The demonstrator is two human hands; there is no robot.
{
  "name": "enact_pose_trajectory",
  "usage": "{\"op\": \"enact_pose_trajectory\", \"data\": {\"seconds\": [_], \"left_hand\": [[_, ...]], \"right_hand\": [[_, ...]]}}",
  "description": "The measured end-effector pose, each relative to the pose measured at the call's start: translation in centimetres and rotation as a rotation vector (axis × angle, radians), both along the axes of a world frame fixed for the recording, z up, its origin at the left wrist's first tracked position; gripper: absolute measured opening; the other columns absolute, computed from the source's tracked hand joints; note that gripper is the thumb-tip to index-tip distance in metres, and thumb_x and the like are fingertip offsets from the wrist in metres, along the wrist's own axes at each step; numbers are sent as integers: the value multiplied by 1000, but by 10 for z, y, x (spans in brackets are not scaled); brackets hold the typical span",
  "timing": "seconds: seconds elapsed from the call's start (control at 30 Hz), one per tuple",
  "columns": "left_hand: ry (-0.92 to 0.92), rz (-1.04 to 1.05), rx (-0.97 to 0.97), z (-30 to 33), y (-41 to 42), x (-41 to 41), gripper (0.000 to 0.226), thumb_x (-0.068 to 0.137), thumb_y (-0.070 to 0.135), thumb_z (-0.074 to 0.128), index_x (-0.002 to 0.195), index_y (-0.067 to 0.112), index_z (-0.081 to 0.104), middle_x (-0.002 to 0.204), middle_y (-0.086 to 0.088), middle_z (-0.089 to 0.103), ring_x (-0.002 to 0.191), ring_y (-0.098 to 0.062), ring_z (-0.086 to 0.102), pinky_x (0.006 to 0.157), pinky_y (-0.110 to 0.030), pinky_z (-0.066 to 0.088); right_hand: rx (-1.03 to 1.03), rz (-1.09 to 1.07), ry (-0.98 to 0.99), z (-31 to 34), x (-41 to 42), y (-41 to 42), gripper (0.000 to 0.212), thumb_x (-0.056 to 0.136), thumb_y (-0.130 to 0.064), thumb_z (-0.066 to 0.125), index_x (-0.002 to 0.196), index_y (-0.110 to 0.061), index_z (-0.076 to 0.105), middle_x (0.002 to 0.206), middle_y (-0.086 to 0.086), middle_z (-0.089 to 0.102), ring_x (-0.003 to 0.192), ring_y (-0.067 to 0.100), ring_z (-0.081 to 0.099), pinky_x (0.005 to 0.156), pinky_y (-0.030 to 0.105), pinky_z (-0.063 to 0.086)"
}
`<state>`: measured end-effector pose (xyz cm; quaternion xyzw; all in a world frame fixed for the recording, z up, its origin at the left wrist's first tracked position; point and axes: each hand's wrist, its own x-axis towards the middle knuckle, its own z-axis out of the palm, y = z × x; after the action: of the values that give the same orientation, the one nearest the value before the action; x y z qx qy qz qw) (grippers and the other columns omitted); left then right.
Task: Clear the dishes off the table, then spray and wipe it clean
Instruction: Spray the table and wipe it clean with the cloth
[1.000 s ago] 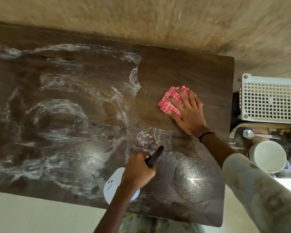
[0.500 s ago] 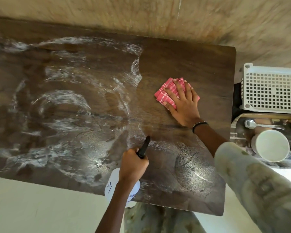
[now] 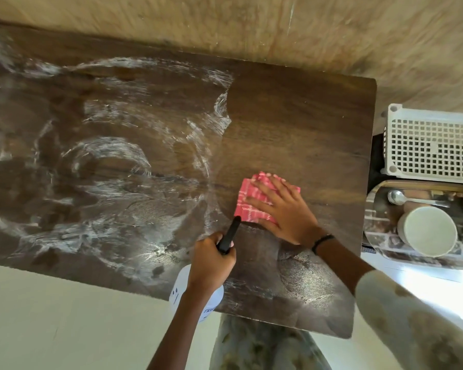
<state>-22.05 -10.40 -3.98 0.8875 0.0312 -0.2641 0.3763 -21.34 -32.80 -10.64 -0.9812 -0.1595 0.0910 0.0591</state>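
Note:
The dark wooden table point(image 3: 292, 121) carries white foamy smears over its left and middle parts; its right part looks wiped. My right hand point(image 3: 284, 209) lies flat with straight fingers on a folded red checked cloth point(image 3: 247, 198), pressing it onto the table near the right side. My left hand point(image 3: 211, 263) grips a white spray bottle point(image 3: 182, 289) by its black nozzle head point(image 3: 230, 233) at the near edge. The nozzle tip almost touches the cloth.
To the right of the table stand a white perforated basket point(image 3: 433, 142) and a tray point(image 3: 374, 198) holding a white cup point(image 3: 428, 231) and a spoon point(image 3: 396, 197). A tan wall runs behind the table, pale floor in front.
My right hand has dragged the cloth toward me, down the right part of the table. The spray bottle in my left hand has stayed near the front edge.

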Motion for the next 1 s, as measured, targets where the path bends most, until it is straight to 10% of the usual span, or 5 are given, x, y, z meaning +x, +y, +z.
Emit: {"op": "enact_pose_trajectory", "data": {"seconds": [0.23,0.6,0.8,1.0], "left_hand": [[14,39,-43,-3,0,-9,16,80,15,60,67,8,56,47,-11,45,45,-21,38,48,-32,34],[67,62,-82,7,-3,-27,8,78,6,59,70,7,60,54,-17,51,46,-20,40,49,-32,37],[203,-81,-48,9,-3,-54,12,77,19,58,72,9,63,52,-5,54,46,-24,47,48,-34,40],[263,-140,64,9,-7,-88,35,76,8,56,51,19,35,46,3,35,43,-16,33,45,-23,27]], "right_hand": [[2,-345,-22,1,56,8,55,96,-58,28,142,-33,41,154,8,31,140,43,25,112,57,24],[41,9,-39,3,-20,36,54,94,-51,32,147,-41,25,158,4,20,146,36,13,118,54,11],[14,-295,25,0,-18,-15,54,96,-58,29,147,-39,30,159,3,21,145,38,17,114,55,20],[24,-281,5,2,-18,-14,56,96,-60,24,147,-37,31,158,5,23,143,40,19,115,54,18]]}}
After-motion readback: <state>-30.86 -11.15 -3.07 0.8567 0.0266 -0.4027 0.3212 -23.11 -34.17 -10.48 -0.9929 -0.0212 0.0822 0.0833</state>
